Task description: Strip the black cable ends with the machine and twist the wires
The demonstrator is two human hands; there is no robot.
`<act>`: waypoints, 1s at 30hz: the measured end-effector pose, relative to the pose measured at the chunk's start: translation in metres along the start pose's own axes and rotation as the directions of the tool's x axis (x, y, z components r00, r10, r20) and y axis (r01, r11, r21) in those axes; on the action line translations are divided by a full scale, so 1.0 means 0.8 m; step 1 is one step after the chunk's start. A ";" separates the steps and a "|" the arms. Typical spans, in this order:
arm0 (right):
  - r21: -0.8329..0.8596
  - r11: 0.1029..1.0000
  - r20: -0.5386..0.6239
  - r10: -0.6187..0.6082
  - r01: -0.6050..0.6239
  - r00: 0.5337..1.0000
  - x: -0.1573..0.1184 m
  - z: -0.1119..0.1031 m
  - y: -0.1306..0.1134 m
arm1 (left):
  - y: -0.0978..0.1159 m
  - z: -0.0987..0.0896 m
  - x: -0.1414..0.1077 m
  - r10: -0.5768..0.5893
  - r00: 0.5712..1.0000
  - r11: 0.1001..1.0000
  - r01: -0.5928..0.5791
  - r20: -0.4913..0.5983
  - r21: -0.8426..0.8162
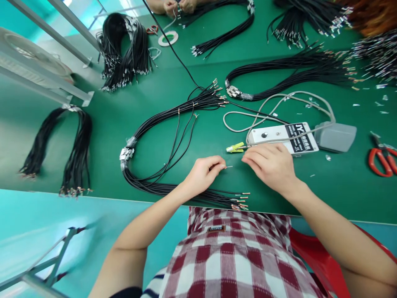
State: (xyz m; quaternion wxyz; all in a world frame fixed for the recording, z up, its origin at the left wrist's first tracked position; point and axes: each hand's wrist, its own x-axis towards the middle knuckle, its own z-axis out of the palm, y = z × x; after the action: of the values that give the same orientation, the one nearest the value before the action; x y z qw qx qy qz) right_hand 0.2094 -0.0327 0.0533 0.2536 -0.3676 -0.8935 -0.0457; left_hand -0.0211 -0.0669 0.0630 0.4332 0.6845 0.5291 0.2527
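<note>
My left hand [207,174] is closed in a pinch on a wire [229,167], whose thin pale tip sticks out past the fingertips. Under that wrist runs a curved bundle of black cables [149,188], bound with silvery wrapping at its bend. My right hand [273,165] has its fingers drawn together; whatever they hold, if anything, is hidden. Just beyond those fingertips is a yellow-green clip [235,147], close to the white control box [283,137] with a knob and a black label. Both hands are apart, low over the green table.
Red-handled pliers [381,162] and a grey plastic piece [336,137] lie to the right. More black cable bundles [125,54] lie around the green table [105,140]. Across it, another person's hands [180,6] work near a tape roll [168,38]. Metal posts [76,29] stand at left.
</note>
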 end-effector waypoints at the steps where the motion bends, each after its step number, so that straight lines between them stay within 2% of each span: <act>1: -0.047 0.999 0.041 -0.006 0.008 0.999 0.007 0.003 0.003 | -0.003 -0.001 0.005 -0.010 1.000 1.000 0.010 -0.016 -0.003; 4: -0.168 0.985 0.166 -0.020 0.049 0.986 0.024 0.018 0.007 | -0.014 -0.002 0.020 -0.032 0.998 0.999 0.031 -0.053 -0.024; 7: -0.241 0.969 0.220 -0.001 0.055 0.976 0.031 0.035 0.008 | -0.025 -0.004 0.033 -0.056 0.995 0.997 0.051 -0.077 -0.056; 12: -0.232 0.970 0.231 -0.019 0.074 0.973 0.033 0.047 0.018 | -0.031 -0.008 0.047 -0.060 0.994 0.998 0.058 -0.094 -0.016; 17: -0.083 0.997 0.206 0.017 0.000 0.978 0.038 0.047 0.023 | -0.031 -0.006 0.060 -0.050 0.997 0.996 0.055 -0.062 0.070; 25: 0.020 0.998 0.173 0.049 -0.053 0.984 0.037 0.048 0.024 | -0.036 -0.001 0.070 -0.031 0.998 0.994 0.036 -0.052 0.100; 30: -0.081 0.997 0.222 0.037 -0.019 0.974 0.043 0.045 0.018 | -0.037 0.002 0.074 -0.032 0.998 0.993 0.038 -0.055 0.111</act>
State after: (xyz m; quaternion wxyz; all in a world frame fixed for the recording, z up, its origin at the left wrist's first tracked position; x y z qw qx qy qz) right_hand 0.1835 0.0094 0.0374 0.1375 -0.3927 -0.9086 -0.0356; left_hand -0.0166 -0.0099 0.0302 0.3843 0.6915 0.5656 0.2330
